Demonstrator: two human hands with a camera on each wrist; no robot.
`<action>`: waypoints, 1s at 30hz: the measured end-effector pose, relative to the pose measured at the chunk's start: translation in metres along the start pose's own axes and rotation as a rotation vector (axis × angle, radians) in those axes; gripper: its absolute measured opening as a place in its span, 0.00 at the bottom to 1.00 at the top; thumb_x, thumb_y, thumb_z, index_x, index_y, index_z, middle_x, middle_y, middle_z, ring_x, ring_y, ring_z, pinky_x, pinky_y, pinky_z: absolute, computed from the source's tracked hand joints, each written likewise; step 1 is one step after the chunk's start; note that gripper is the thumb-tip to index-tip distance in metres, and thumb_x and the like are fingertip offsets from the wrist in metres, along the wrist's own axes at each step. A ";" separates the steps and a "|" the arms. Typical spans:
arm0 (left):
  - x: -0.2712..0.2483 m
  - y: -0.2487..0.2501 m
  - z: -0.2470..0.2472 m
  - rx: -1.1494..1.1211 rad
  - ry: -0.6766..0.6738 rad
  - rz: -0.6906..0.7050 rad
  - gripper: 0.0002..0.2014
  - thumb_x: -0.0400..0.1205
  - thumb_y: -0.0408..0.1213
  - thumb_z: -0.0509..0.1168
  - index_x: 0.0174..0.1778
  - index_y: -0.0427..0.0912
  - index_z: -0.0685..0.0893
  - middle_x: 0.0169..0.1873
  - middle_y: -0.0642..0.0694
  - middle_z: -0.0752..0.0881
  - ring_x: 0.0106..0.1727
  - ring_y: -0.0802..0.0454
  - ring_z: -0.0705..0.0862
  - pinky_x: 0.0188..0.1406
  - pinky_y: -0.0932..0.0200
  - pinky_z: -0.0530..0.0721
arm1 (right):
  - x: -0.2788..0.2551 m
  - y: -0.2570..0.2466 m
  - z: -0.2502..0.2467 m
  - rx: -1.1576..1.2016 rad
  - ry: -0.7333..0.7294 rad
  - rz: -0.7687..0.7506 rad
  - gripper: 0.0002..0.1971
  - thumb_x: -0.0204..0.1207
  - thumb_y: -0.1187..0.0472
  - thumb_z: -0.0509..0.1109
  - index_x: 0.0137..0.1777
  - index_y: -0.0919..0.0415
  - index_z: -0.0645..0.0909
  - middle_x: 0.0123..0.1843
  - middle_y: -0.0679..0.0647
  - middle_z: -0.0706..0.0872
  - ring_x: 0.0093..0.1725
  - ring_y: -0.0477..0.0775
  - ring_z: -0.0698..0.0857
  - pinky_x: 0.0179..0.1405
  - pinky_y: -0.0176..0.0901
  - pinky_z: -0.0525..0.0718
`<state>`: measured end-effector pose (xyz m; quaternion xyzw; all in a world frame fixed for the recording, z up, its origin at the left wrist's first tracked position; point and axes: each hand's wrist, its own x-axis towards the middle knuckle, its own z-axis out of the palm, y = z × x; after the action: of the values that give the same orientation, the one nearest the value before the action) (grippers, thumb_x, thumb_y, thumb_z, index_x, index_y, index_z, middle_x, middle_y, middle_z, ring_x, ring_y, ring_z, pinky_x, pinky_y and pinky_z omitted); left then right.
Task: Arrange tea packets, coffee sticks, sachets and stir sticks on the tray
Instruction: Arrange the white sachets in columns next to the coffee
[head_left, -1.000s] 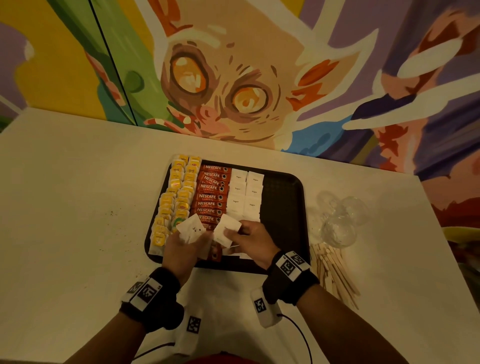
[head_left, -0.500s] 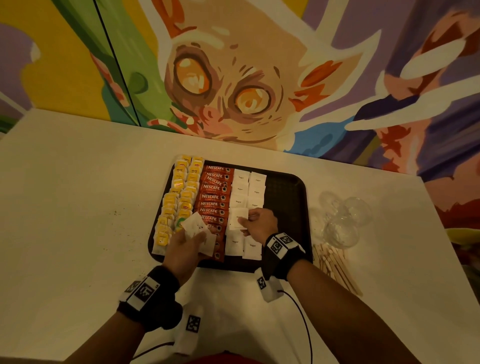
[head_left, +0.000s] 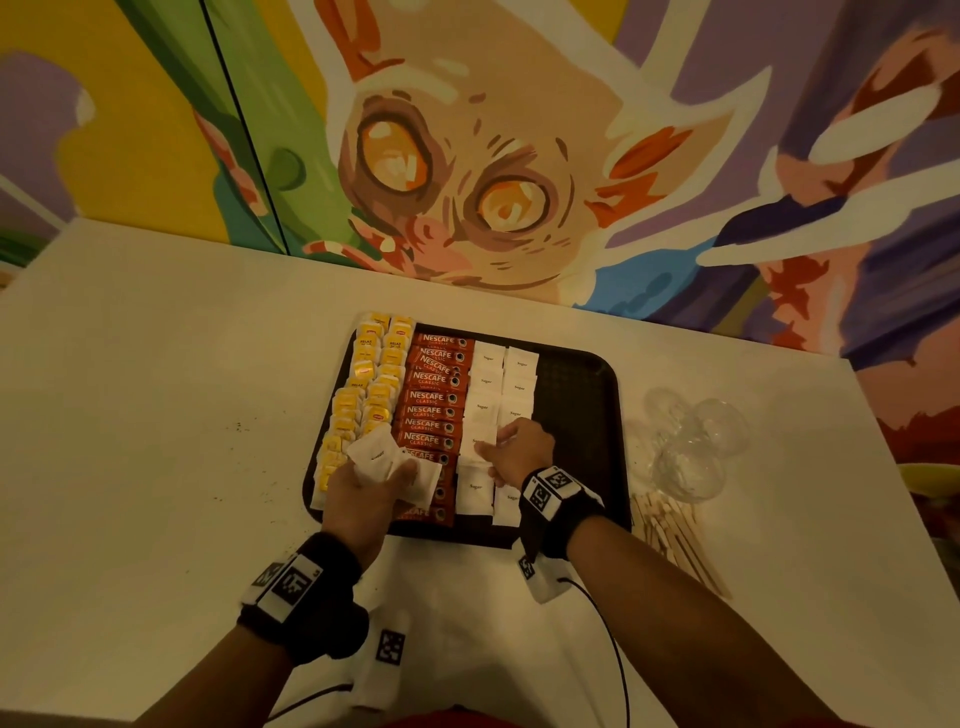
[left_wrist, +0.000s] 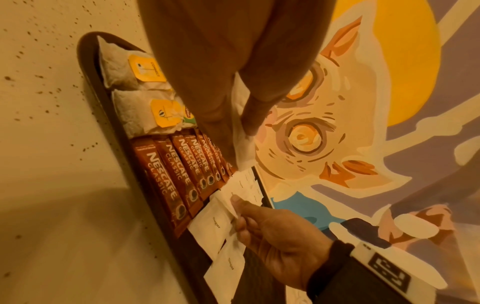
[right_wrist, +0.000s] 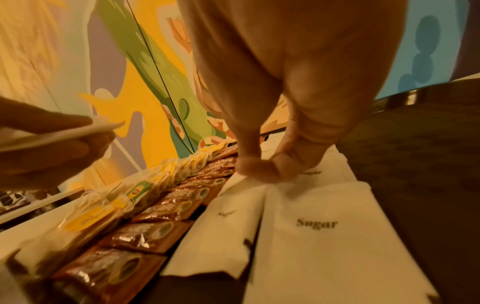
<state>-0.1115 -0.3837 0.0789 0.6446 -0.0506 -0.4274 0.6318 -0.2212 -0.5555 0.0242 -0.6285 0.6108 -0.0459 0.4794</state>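
Note:
A dark tray (head_left: 582, 395) holds yellow-tagged tea packets (head_left: 369, 384) at the left, red Nescafe coffee sticks (head_left: 431, 400) in the middle and two columns of white sugar sachets (head_left: 498, 379). My left hand (head_left: 363, 488) hovers over the tray's near left part and grips a fan of several sugar sachets (head_left: 384, 457). My right hand (head_left: 519, 447) is low on the sachet columns; its thumb and forefinger pinch one sugar sachet (right_wrist: 233, 181) lying in the left column. Wooden stir sticks (head_left: 670, 530) lie on the table right of the tray.
Clear glass cups (head_left: 691, 441) stand on the table just right of the tray, behind the stir sticks. A painted mural wall (head_left: 467, 156) runs along the table's far edge. Dark specks (head_left: 239, 426) dot the white tabletop left of the tray.
My right hand took one sachet from the left hand's bundle, carried it forward and lowered it onto the left sachet column. The left hand stayed roughly in place with its fan.

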 end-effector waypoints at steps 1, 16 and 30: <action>-0.001 0.001 0.000 -0.003 -0.004 0.006 0.15 0.79 0.28 0.70 0.56 0.52 0.81 0.53 0.46 0.88 0.54 0.48 0.87 0.50 0.42 0.89 | 0.001 0.001 0.002 -0.033 0.016 -0.014 0.16 0.72 0.58 0.81 0.50 0.58 0.76 0.57 0.64 0.83 0.31 0.51 0.87 0.16 0.31 0.77; 0.000 0.004 0.001 -0.048 0.005 -0.005 0.13 0.80 0.31 0.70 0.55 0.51 0.81 0.53 0.43 0.88 0.54 0.46 0.88 0.51 0.40 0.89 | -0.056 -0.021 -0.004 0.217 -0.225 -0.167 0.16 0.79 0.49 0.73 0.55 0.61 0.81 0.44 0.56 0.88 0.30 0.50 0.83 0.32 0.44 0.85; -0.006 0.003 -0.003 0.079 -0.111 0.014 0.15 0.78 0.26 0.71 0.55 0.49 0.81 0.53 0.44 0.88 0.55 0.44 0.88 0.52 0.39 0.89 | -0.091 -0.009 -0.006 0.472 -0.300 -0.238 0.06 0.79 0.65 0.72 0.54 0.61 0.85 0.57 0.55 0.87 0.53 0.52 0.89 0.44 0.47 0.92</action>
<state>-0.1120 -0.3786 0.0833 0.6441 -0.1068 -0.4557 0.6050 -0.2416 -0.4866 0.0811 -0.5664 0.4277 -0.1489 0.6885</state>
